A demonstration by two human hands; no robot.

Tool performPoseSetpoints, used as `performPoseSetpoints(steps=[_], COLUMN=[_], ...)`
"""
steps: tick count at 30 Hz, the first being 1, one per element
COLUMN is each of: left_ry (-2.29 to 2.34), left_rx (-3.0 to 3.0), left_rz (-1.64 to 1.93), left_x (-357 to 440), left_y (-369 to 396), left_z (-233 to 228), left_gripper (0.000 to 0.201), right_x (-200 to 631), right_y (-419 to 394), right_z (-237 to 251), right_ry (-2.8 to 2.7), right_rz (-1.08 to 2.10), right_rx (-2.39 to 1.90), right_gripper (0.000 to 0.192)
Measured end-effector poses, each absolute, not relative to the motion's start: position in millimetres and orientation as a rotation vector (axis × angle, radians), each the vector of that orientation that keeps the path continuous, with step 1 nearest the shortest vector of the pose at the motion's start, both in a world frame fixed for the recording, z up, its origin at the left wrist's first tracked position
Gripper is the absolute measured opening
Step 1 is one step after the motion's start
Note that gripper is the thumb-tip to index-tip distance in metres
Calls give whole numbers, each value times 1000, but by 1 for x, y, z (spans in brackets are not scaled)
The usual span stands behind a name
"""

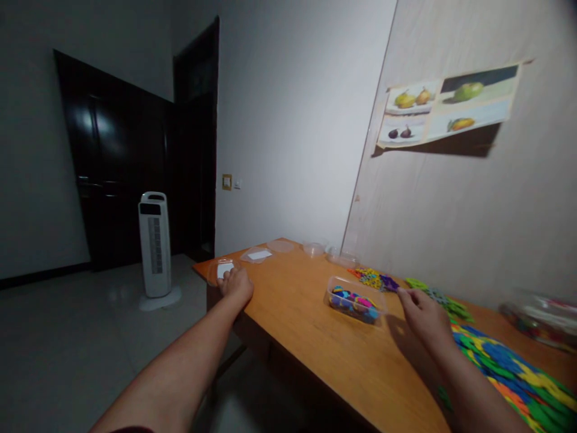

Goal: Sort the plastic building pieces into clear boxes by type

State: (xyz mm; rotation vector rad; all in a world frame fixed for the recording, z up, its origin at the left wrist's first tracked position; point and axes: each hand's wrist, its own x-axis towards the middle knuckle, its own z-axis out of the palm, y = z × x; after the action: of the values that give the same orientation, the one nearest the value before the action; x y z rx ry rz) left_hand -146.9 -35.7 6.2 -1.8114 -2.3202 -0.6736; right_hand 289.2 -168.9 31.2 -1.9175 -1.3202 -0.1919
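Observation:
My left hand (237,285) rests at the far left corner of the table with its fingers curled over a clear plastic lid (211,273), which bears a white label (224,269). My right hand (424,313) is pinched at the edge of a pile of purple pieces (388,284); whatever sits between its fingertips is too small to make out. Left of that hand stands a clear plastic box (336,282) holding colourful flat pieces (354,300) in blue, pink and yellow. Yellow and orange pieces (369,277) lie beside the purple ones.
Two more lids (258,256) (280,246) and clear containers (314,248) (342,258) line the table's (288,307) back edge. Green pieces (457,308), a multicoloured heap (509,367) and a clear tub (541,319) are at right. A white tower heater or fan (155,246) stands on the floor.

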Motion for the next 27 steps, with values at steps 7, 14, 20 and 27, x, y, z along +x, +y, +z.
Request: performPoseSetpoints(steps=[7,14,20,27], left_ry=[-2226,-1935,-1784,-1563], left_rx=[-1886,-1967,-1963,-1845], left_rz=[-605,-785,-1250,-2336], left_x=[-138,-135,-124,-89], left_y=[-40,-51,-53,-49], left_z=[10,17,52,96], left_gripper=[38,31,27,16], right_x=[299,295,291,286], right_y=[-162,-162,-164,-164], right_z=[14,18,21,27], right_ry=[-1417,-1395,-1347,-1249], right_rz=[-144,-130,-122,-80], right_rx=[-1898,-1867,-1825,-1682], right_gripper=[44,40,38,40])
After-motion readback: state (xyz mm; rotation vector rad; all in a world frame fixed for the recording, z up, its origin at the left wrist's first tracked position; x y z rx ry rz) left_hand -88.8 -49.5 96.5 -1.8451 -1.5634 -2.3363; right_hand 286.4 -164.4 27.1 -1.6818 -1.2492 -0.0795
